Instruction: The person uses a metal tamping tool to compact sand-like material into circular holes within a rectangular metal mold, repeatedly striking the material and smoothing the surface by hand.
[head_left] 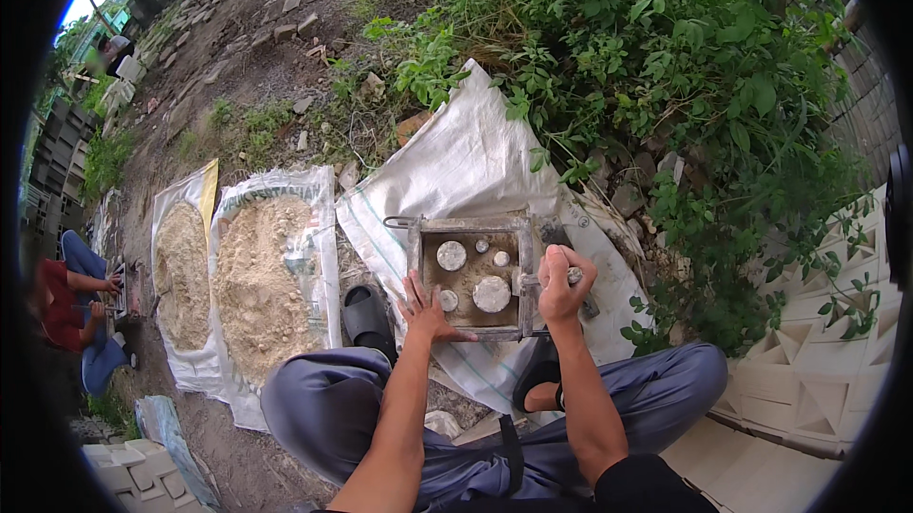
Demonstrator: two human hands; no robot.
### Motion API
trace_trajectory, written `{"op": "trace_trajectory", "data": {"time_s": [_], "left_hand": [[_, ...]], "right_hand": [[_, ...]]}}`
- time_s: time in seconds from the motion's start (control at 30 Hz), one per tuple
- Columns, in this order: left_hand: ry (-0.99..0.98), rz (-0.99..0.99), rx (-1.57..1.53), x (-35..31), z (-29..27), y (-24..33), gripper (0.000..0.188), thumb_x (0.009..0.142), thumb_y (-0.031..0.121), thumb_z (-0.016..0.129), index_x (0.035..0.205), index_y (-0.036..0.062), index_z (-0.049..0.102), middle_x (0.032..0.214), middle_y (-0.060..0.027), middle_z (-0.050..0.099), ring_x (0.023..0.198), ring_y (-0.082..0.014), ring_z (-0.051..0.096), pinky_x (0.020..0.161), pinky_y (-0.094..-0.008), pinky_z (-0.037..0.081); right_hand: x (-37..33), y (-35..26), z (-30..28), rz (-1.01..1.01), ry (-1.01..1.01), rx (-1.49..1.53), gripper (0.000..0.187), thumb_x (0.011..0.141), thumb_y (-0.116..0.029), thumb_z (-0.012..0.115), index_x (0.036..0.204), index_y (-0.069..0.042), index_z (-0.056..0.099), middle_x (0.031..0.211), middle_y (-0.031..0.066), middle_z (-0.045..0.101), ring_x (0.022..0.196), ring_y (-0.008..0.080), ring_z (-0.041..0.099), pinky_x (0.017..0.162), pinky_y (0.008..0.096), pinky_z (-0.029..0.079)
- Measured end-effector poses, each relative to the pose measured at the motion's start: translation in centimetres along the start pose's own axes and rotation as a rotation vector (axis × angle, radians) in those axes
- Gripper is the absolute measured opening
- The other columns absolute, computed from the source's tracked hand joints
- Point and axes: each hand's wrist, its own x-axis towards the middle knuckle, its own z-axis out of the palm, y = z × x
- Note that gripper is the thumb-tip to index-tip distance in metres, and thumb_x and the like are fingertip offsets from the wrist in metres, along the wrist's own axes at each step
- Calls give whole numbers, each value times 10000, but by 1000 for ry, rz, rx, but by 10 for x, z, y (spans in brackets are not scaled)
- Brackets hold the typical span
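Grey and weathered, a square frame [471, 225] lies on a white sheet [475, 147] in front of crossed legs, seen from my remote seat through the head camera. Five pale discs [491, 293] of mixed sizes sit apart from one another in the brown fill [478, 270] inside it. I see the left hand [425, 315] spread open against the frame's near left corner, gripping nothing. The right hand [564, 290] is closed in a fist around a short greyish tool [573, 276] by the frame's right side; I can't make out its kind. Left of the sheet I have a dark sandal [368, 318], then sandy powder [262, 275] heaped on a pale sack [325, 247]. Farther left sits a co-worker in red [59, 304]. Green plants [590, 47] grow beyond the sheet, and pale relief-patterned blocks [823, 361] stand to the right.
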Motion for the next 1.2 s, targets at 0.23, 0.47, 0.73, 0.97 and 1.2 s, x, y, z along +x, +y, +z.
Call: {"op": "trace_trajectory", "data": {"time_s": [0.23,0.47,0.73,0.97,1.2], "left_hand": [[-20,-40,-1,1,0,-9,1510,337,828,709,1495,73,101,1435,-278,-336,1327,-414,-339,1056,-649,-67],[-1,-18,-2,-2,1,-5,1498,337,823,713,1494,75,123,1449,-270,-317,1338,-404,-326,1058,-653,-53],[27,-7,-10,-1,-2,-5,1502,330,826,710,1492,69,132,1449,-269,-317,1338,-405,-327,1059,-654,-51],[85,27,-10,7,8,-2,1490,331,830,704,1496,93,136,1461,-260,-303,1340,-403,-324,1061,-656,-39],[57,21,-31,1,4,-6,1497,344,813,723,1485,44,133,1446,-273,-320,1338,-420,-318,1063,-644,-50]], "right_hand": [[18,-13,12,162,147,233,96,897,-100,531,851,-50,463,532,-2,336,409,93,286,382,259,256],[17,17,9,119,97,186,128,880,-75,584,784,-18,523,585,-10,453,485,61,397,443,226,326],[47,37,4,38,-245,19,79,917,-111,514,879,-62,465,550,10,373,422,101,314,390,264,294],[43,31,18,-132,-286,-274,329,889,-138,517,596,4,473,496,42,408,456,140,436,457,326,320],[38,-5,24,-113,-300,-320,331,893,-119,495,618,20,374,509,68,314,505,100,305,462,345,259]]}}
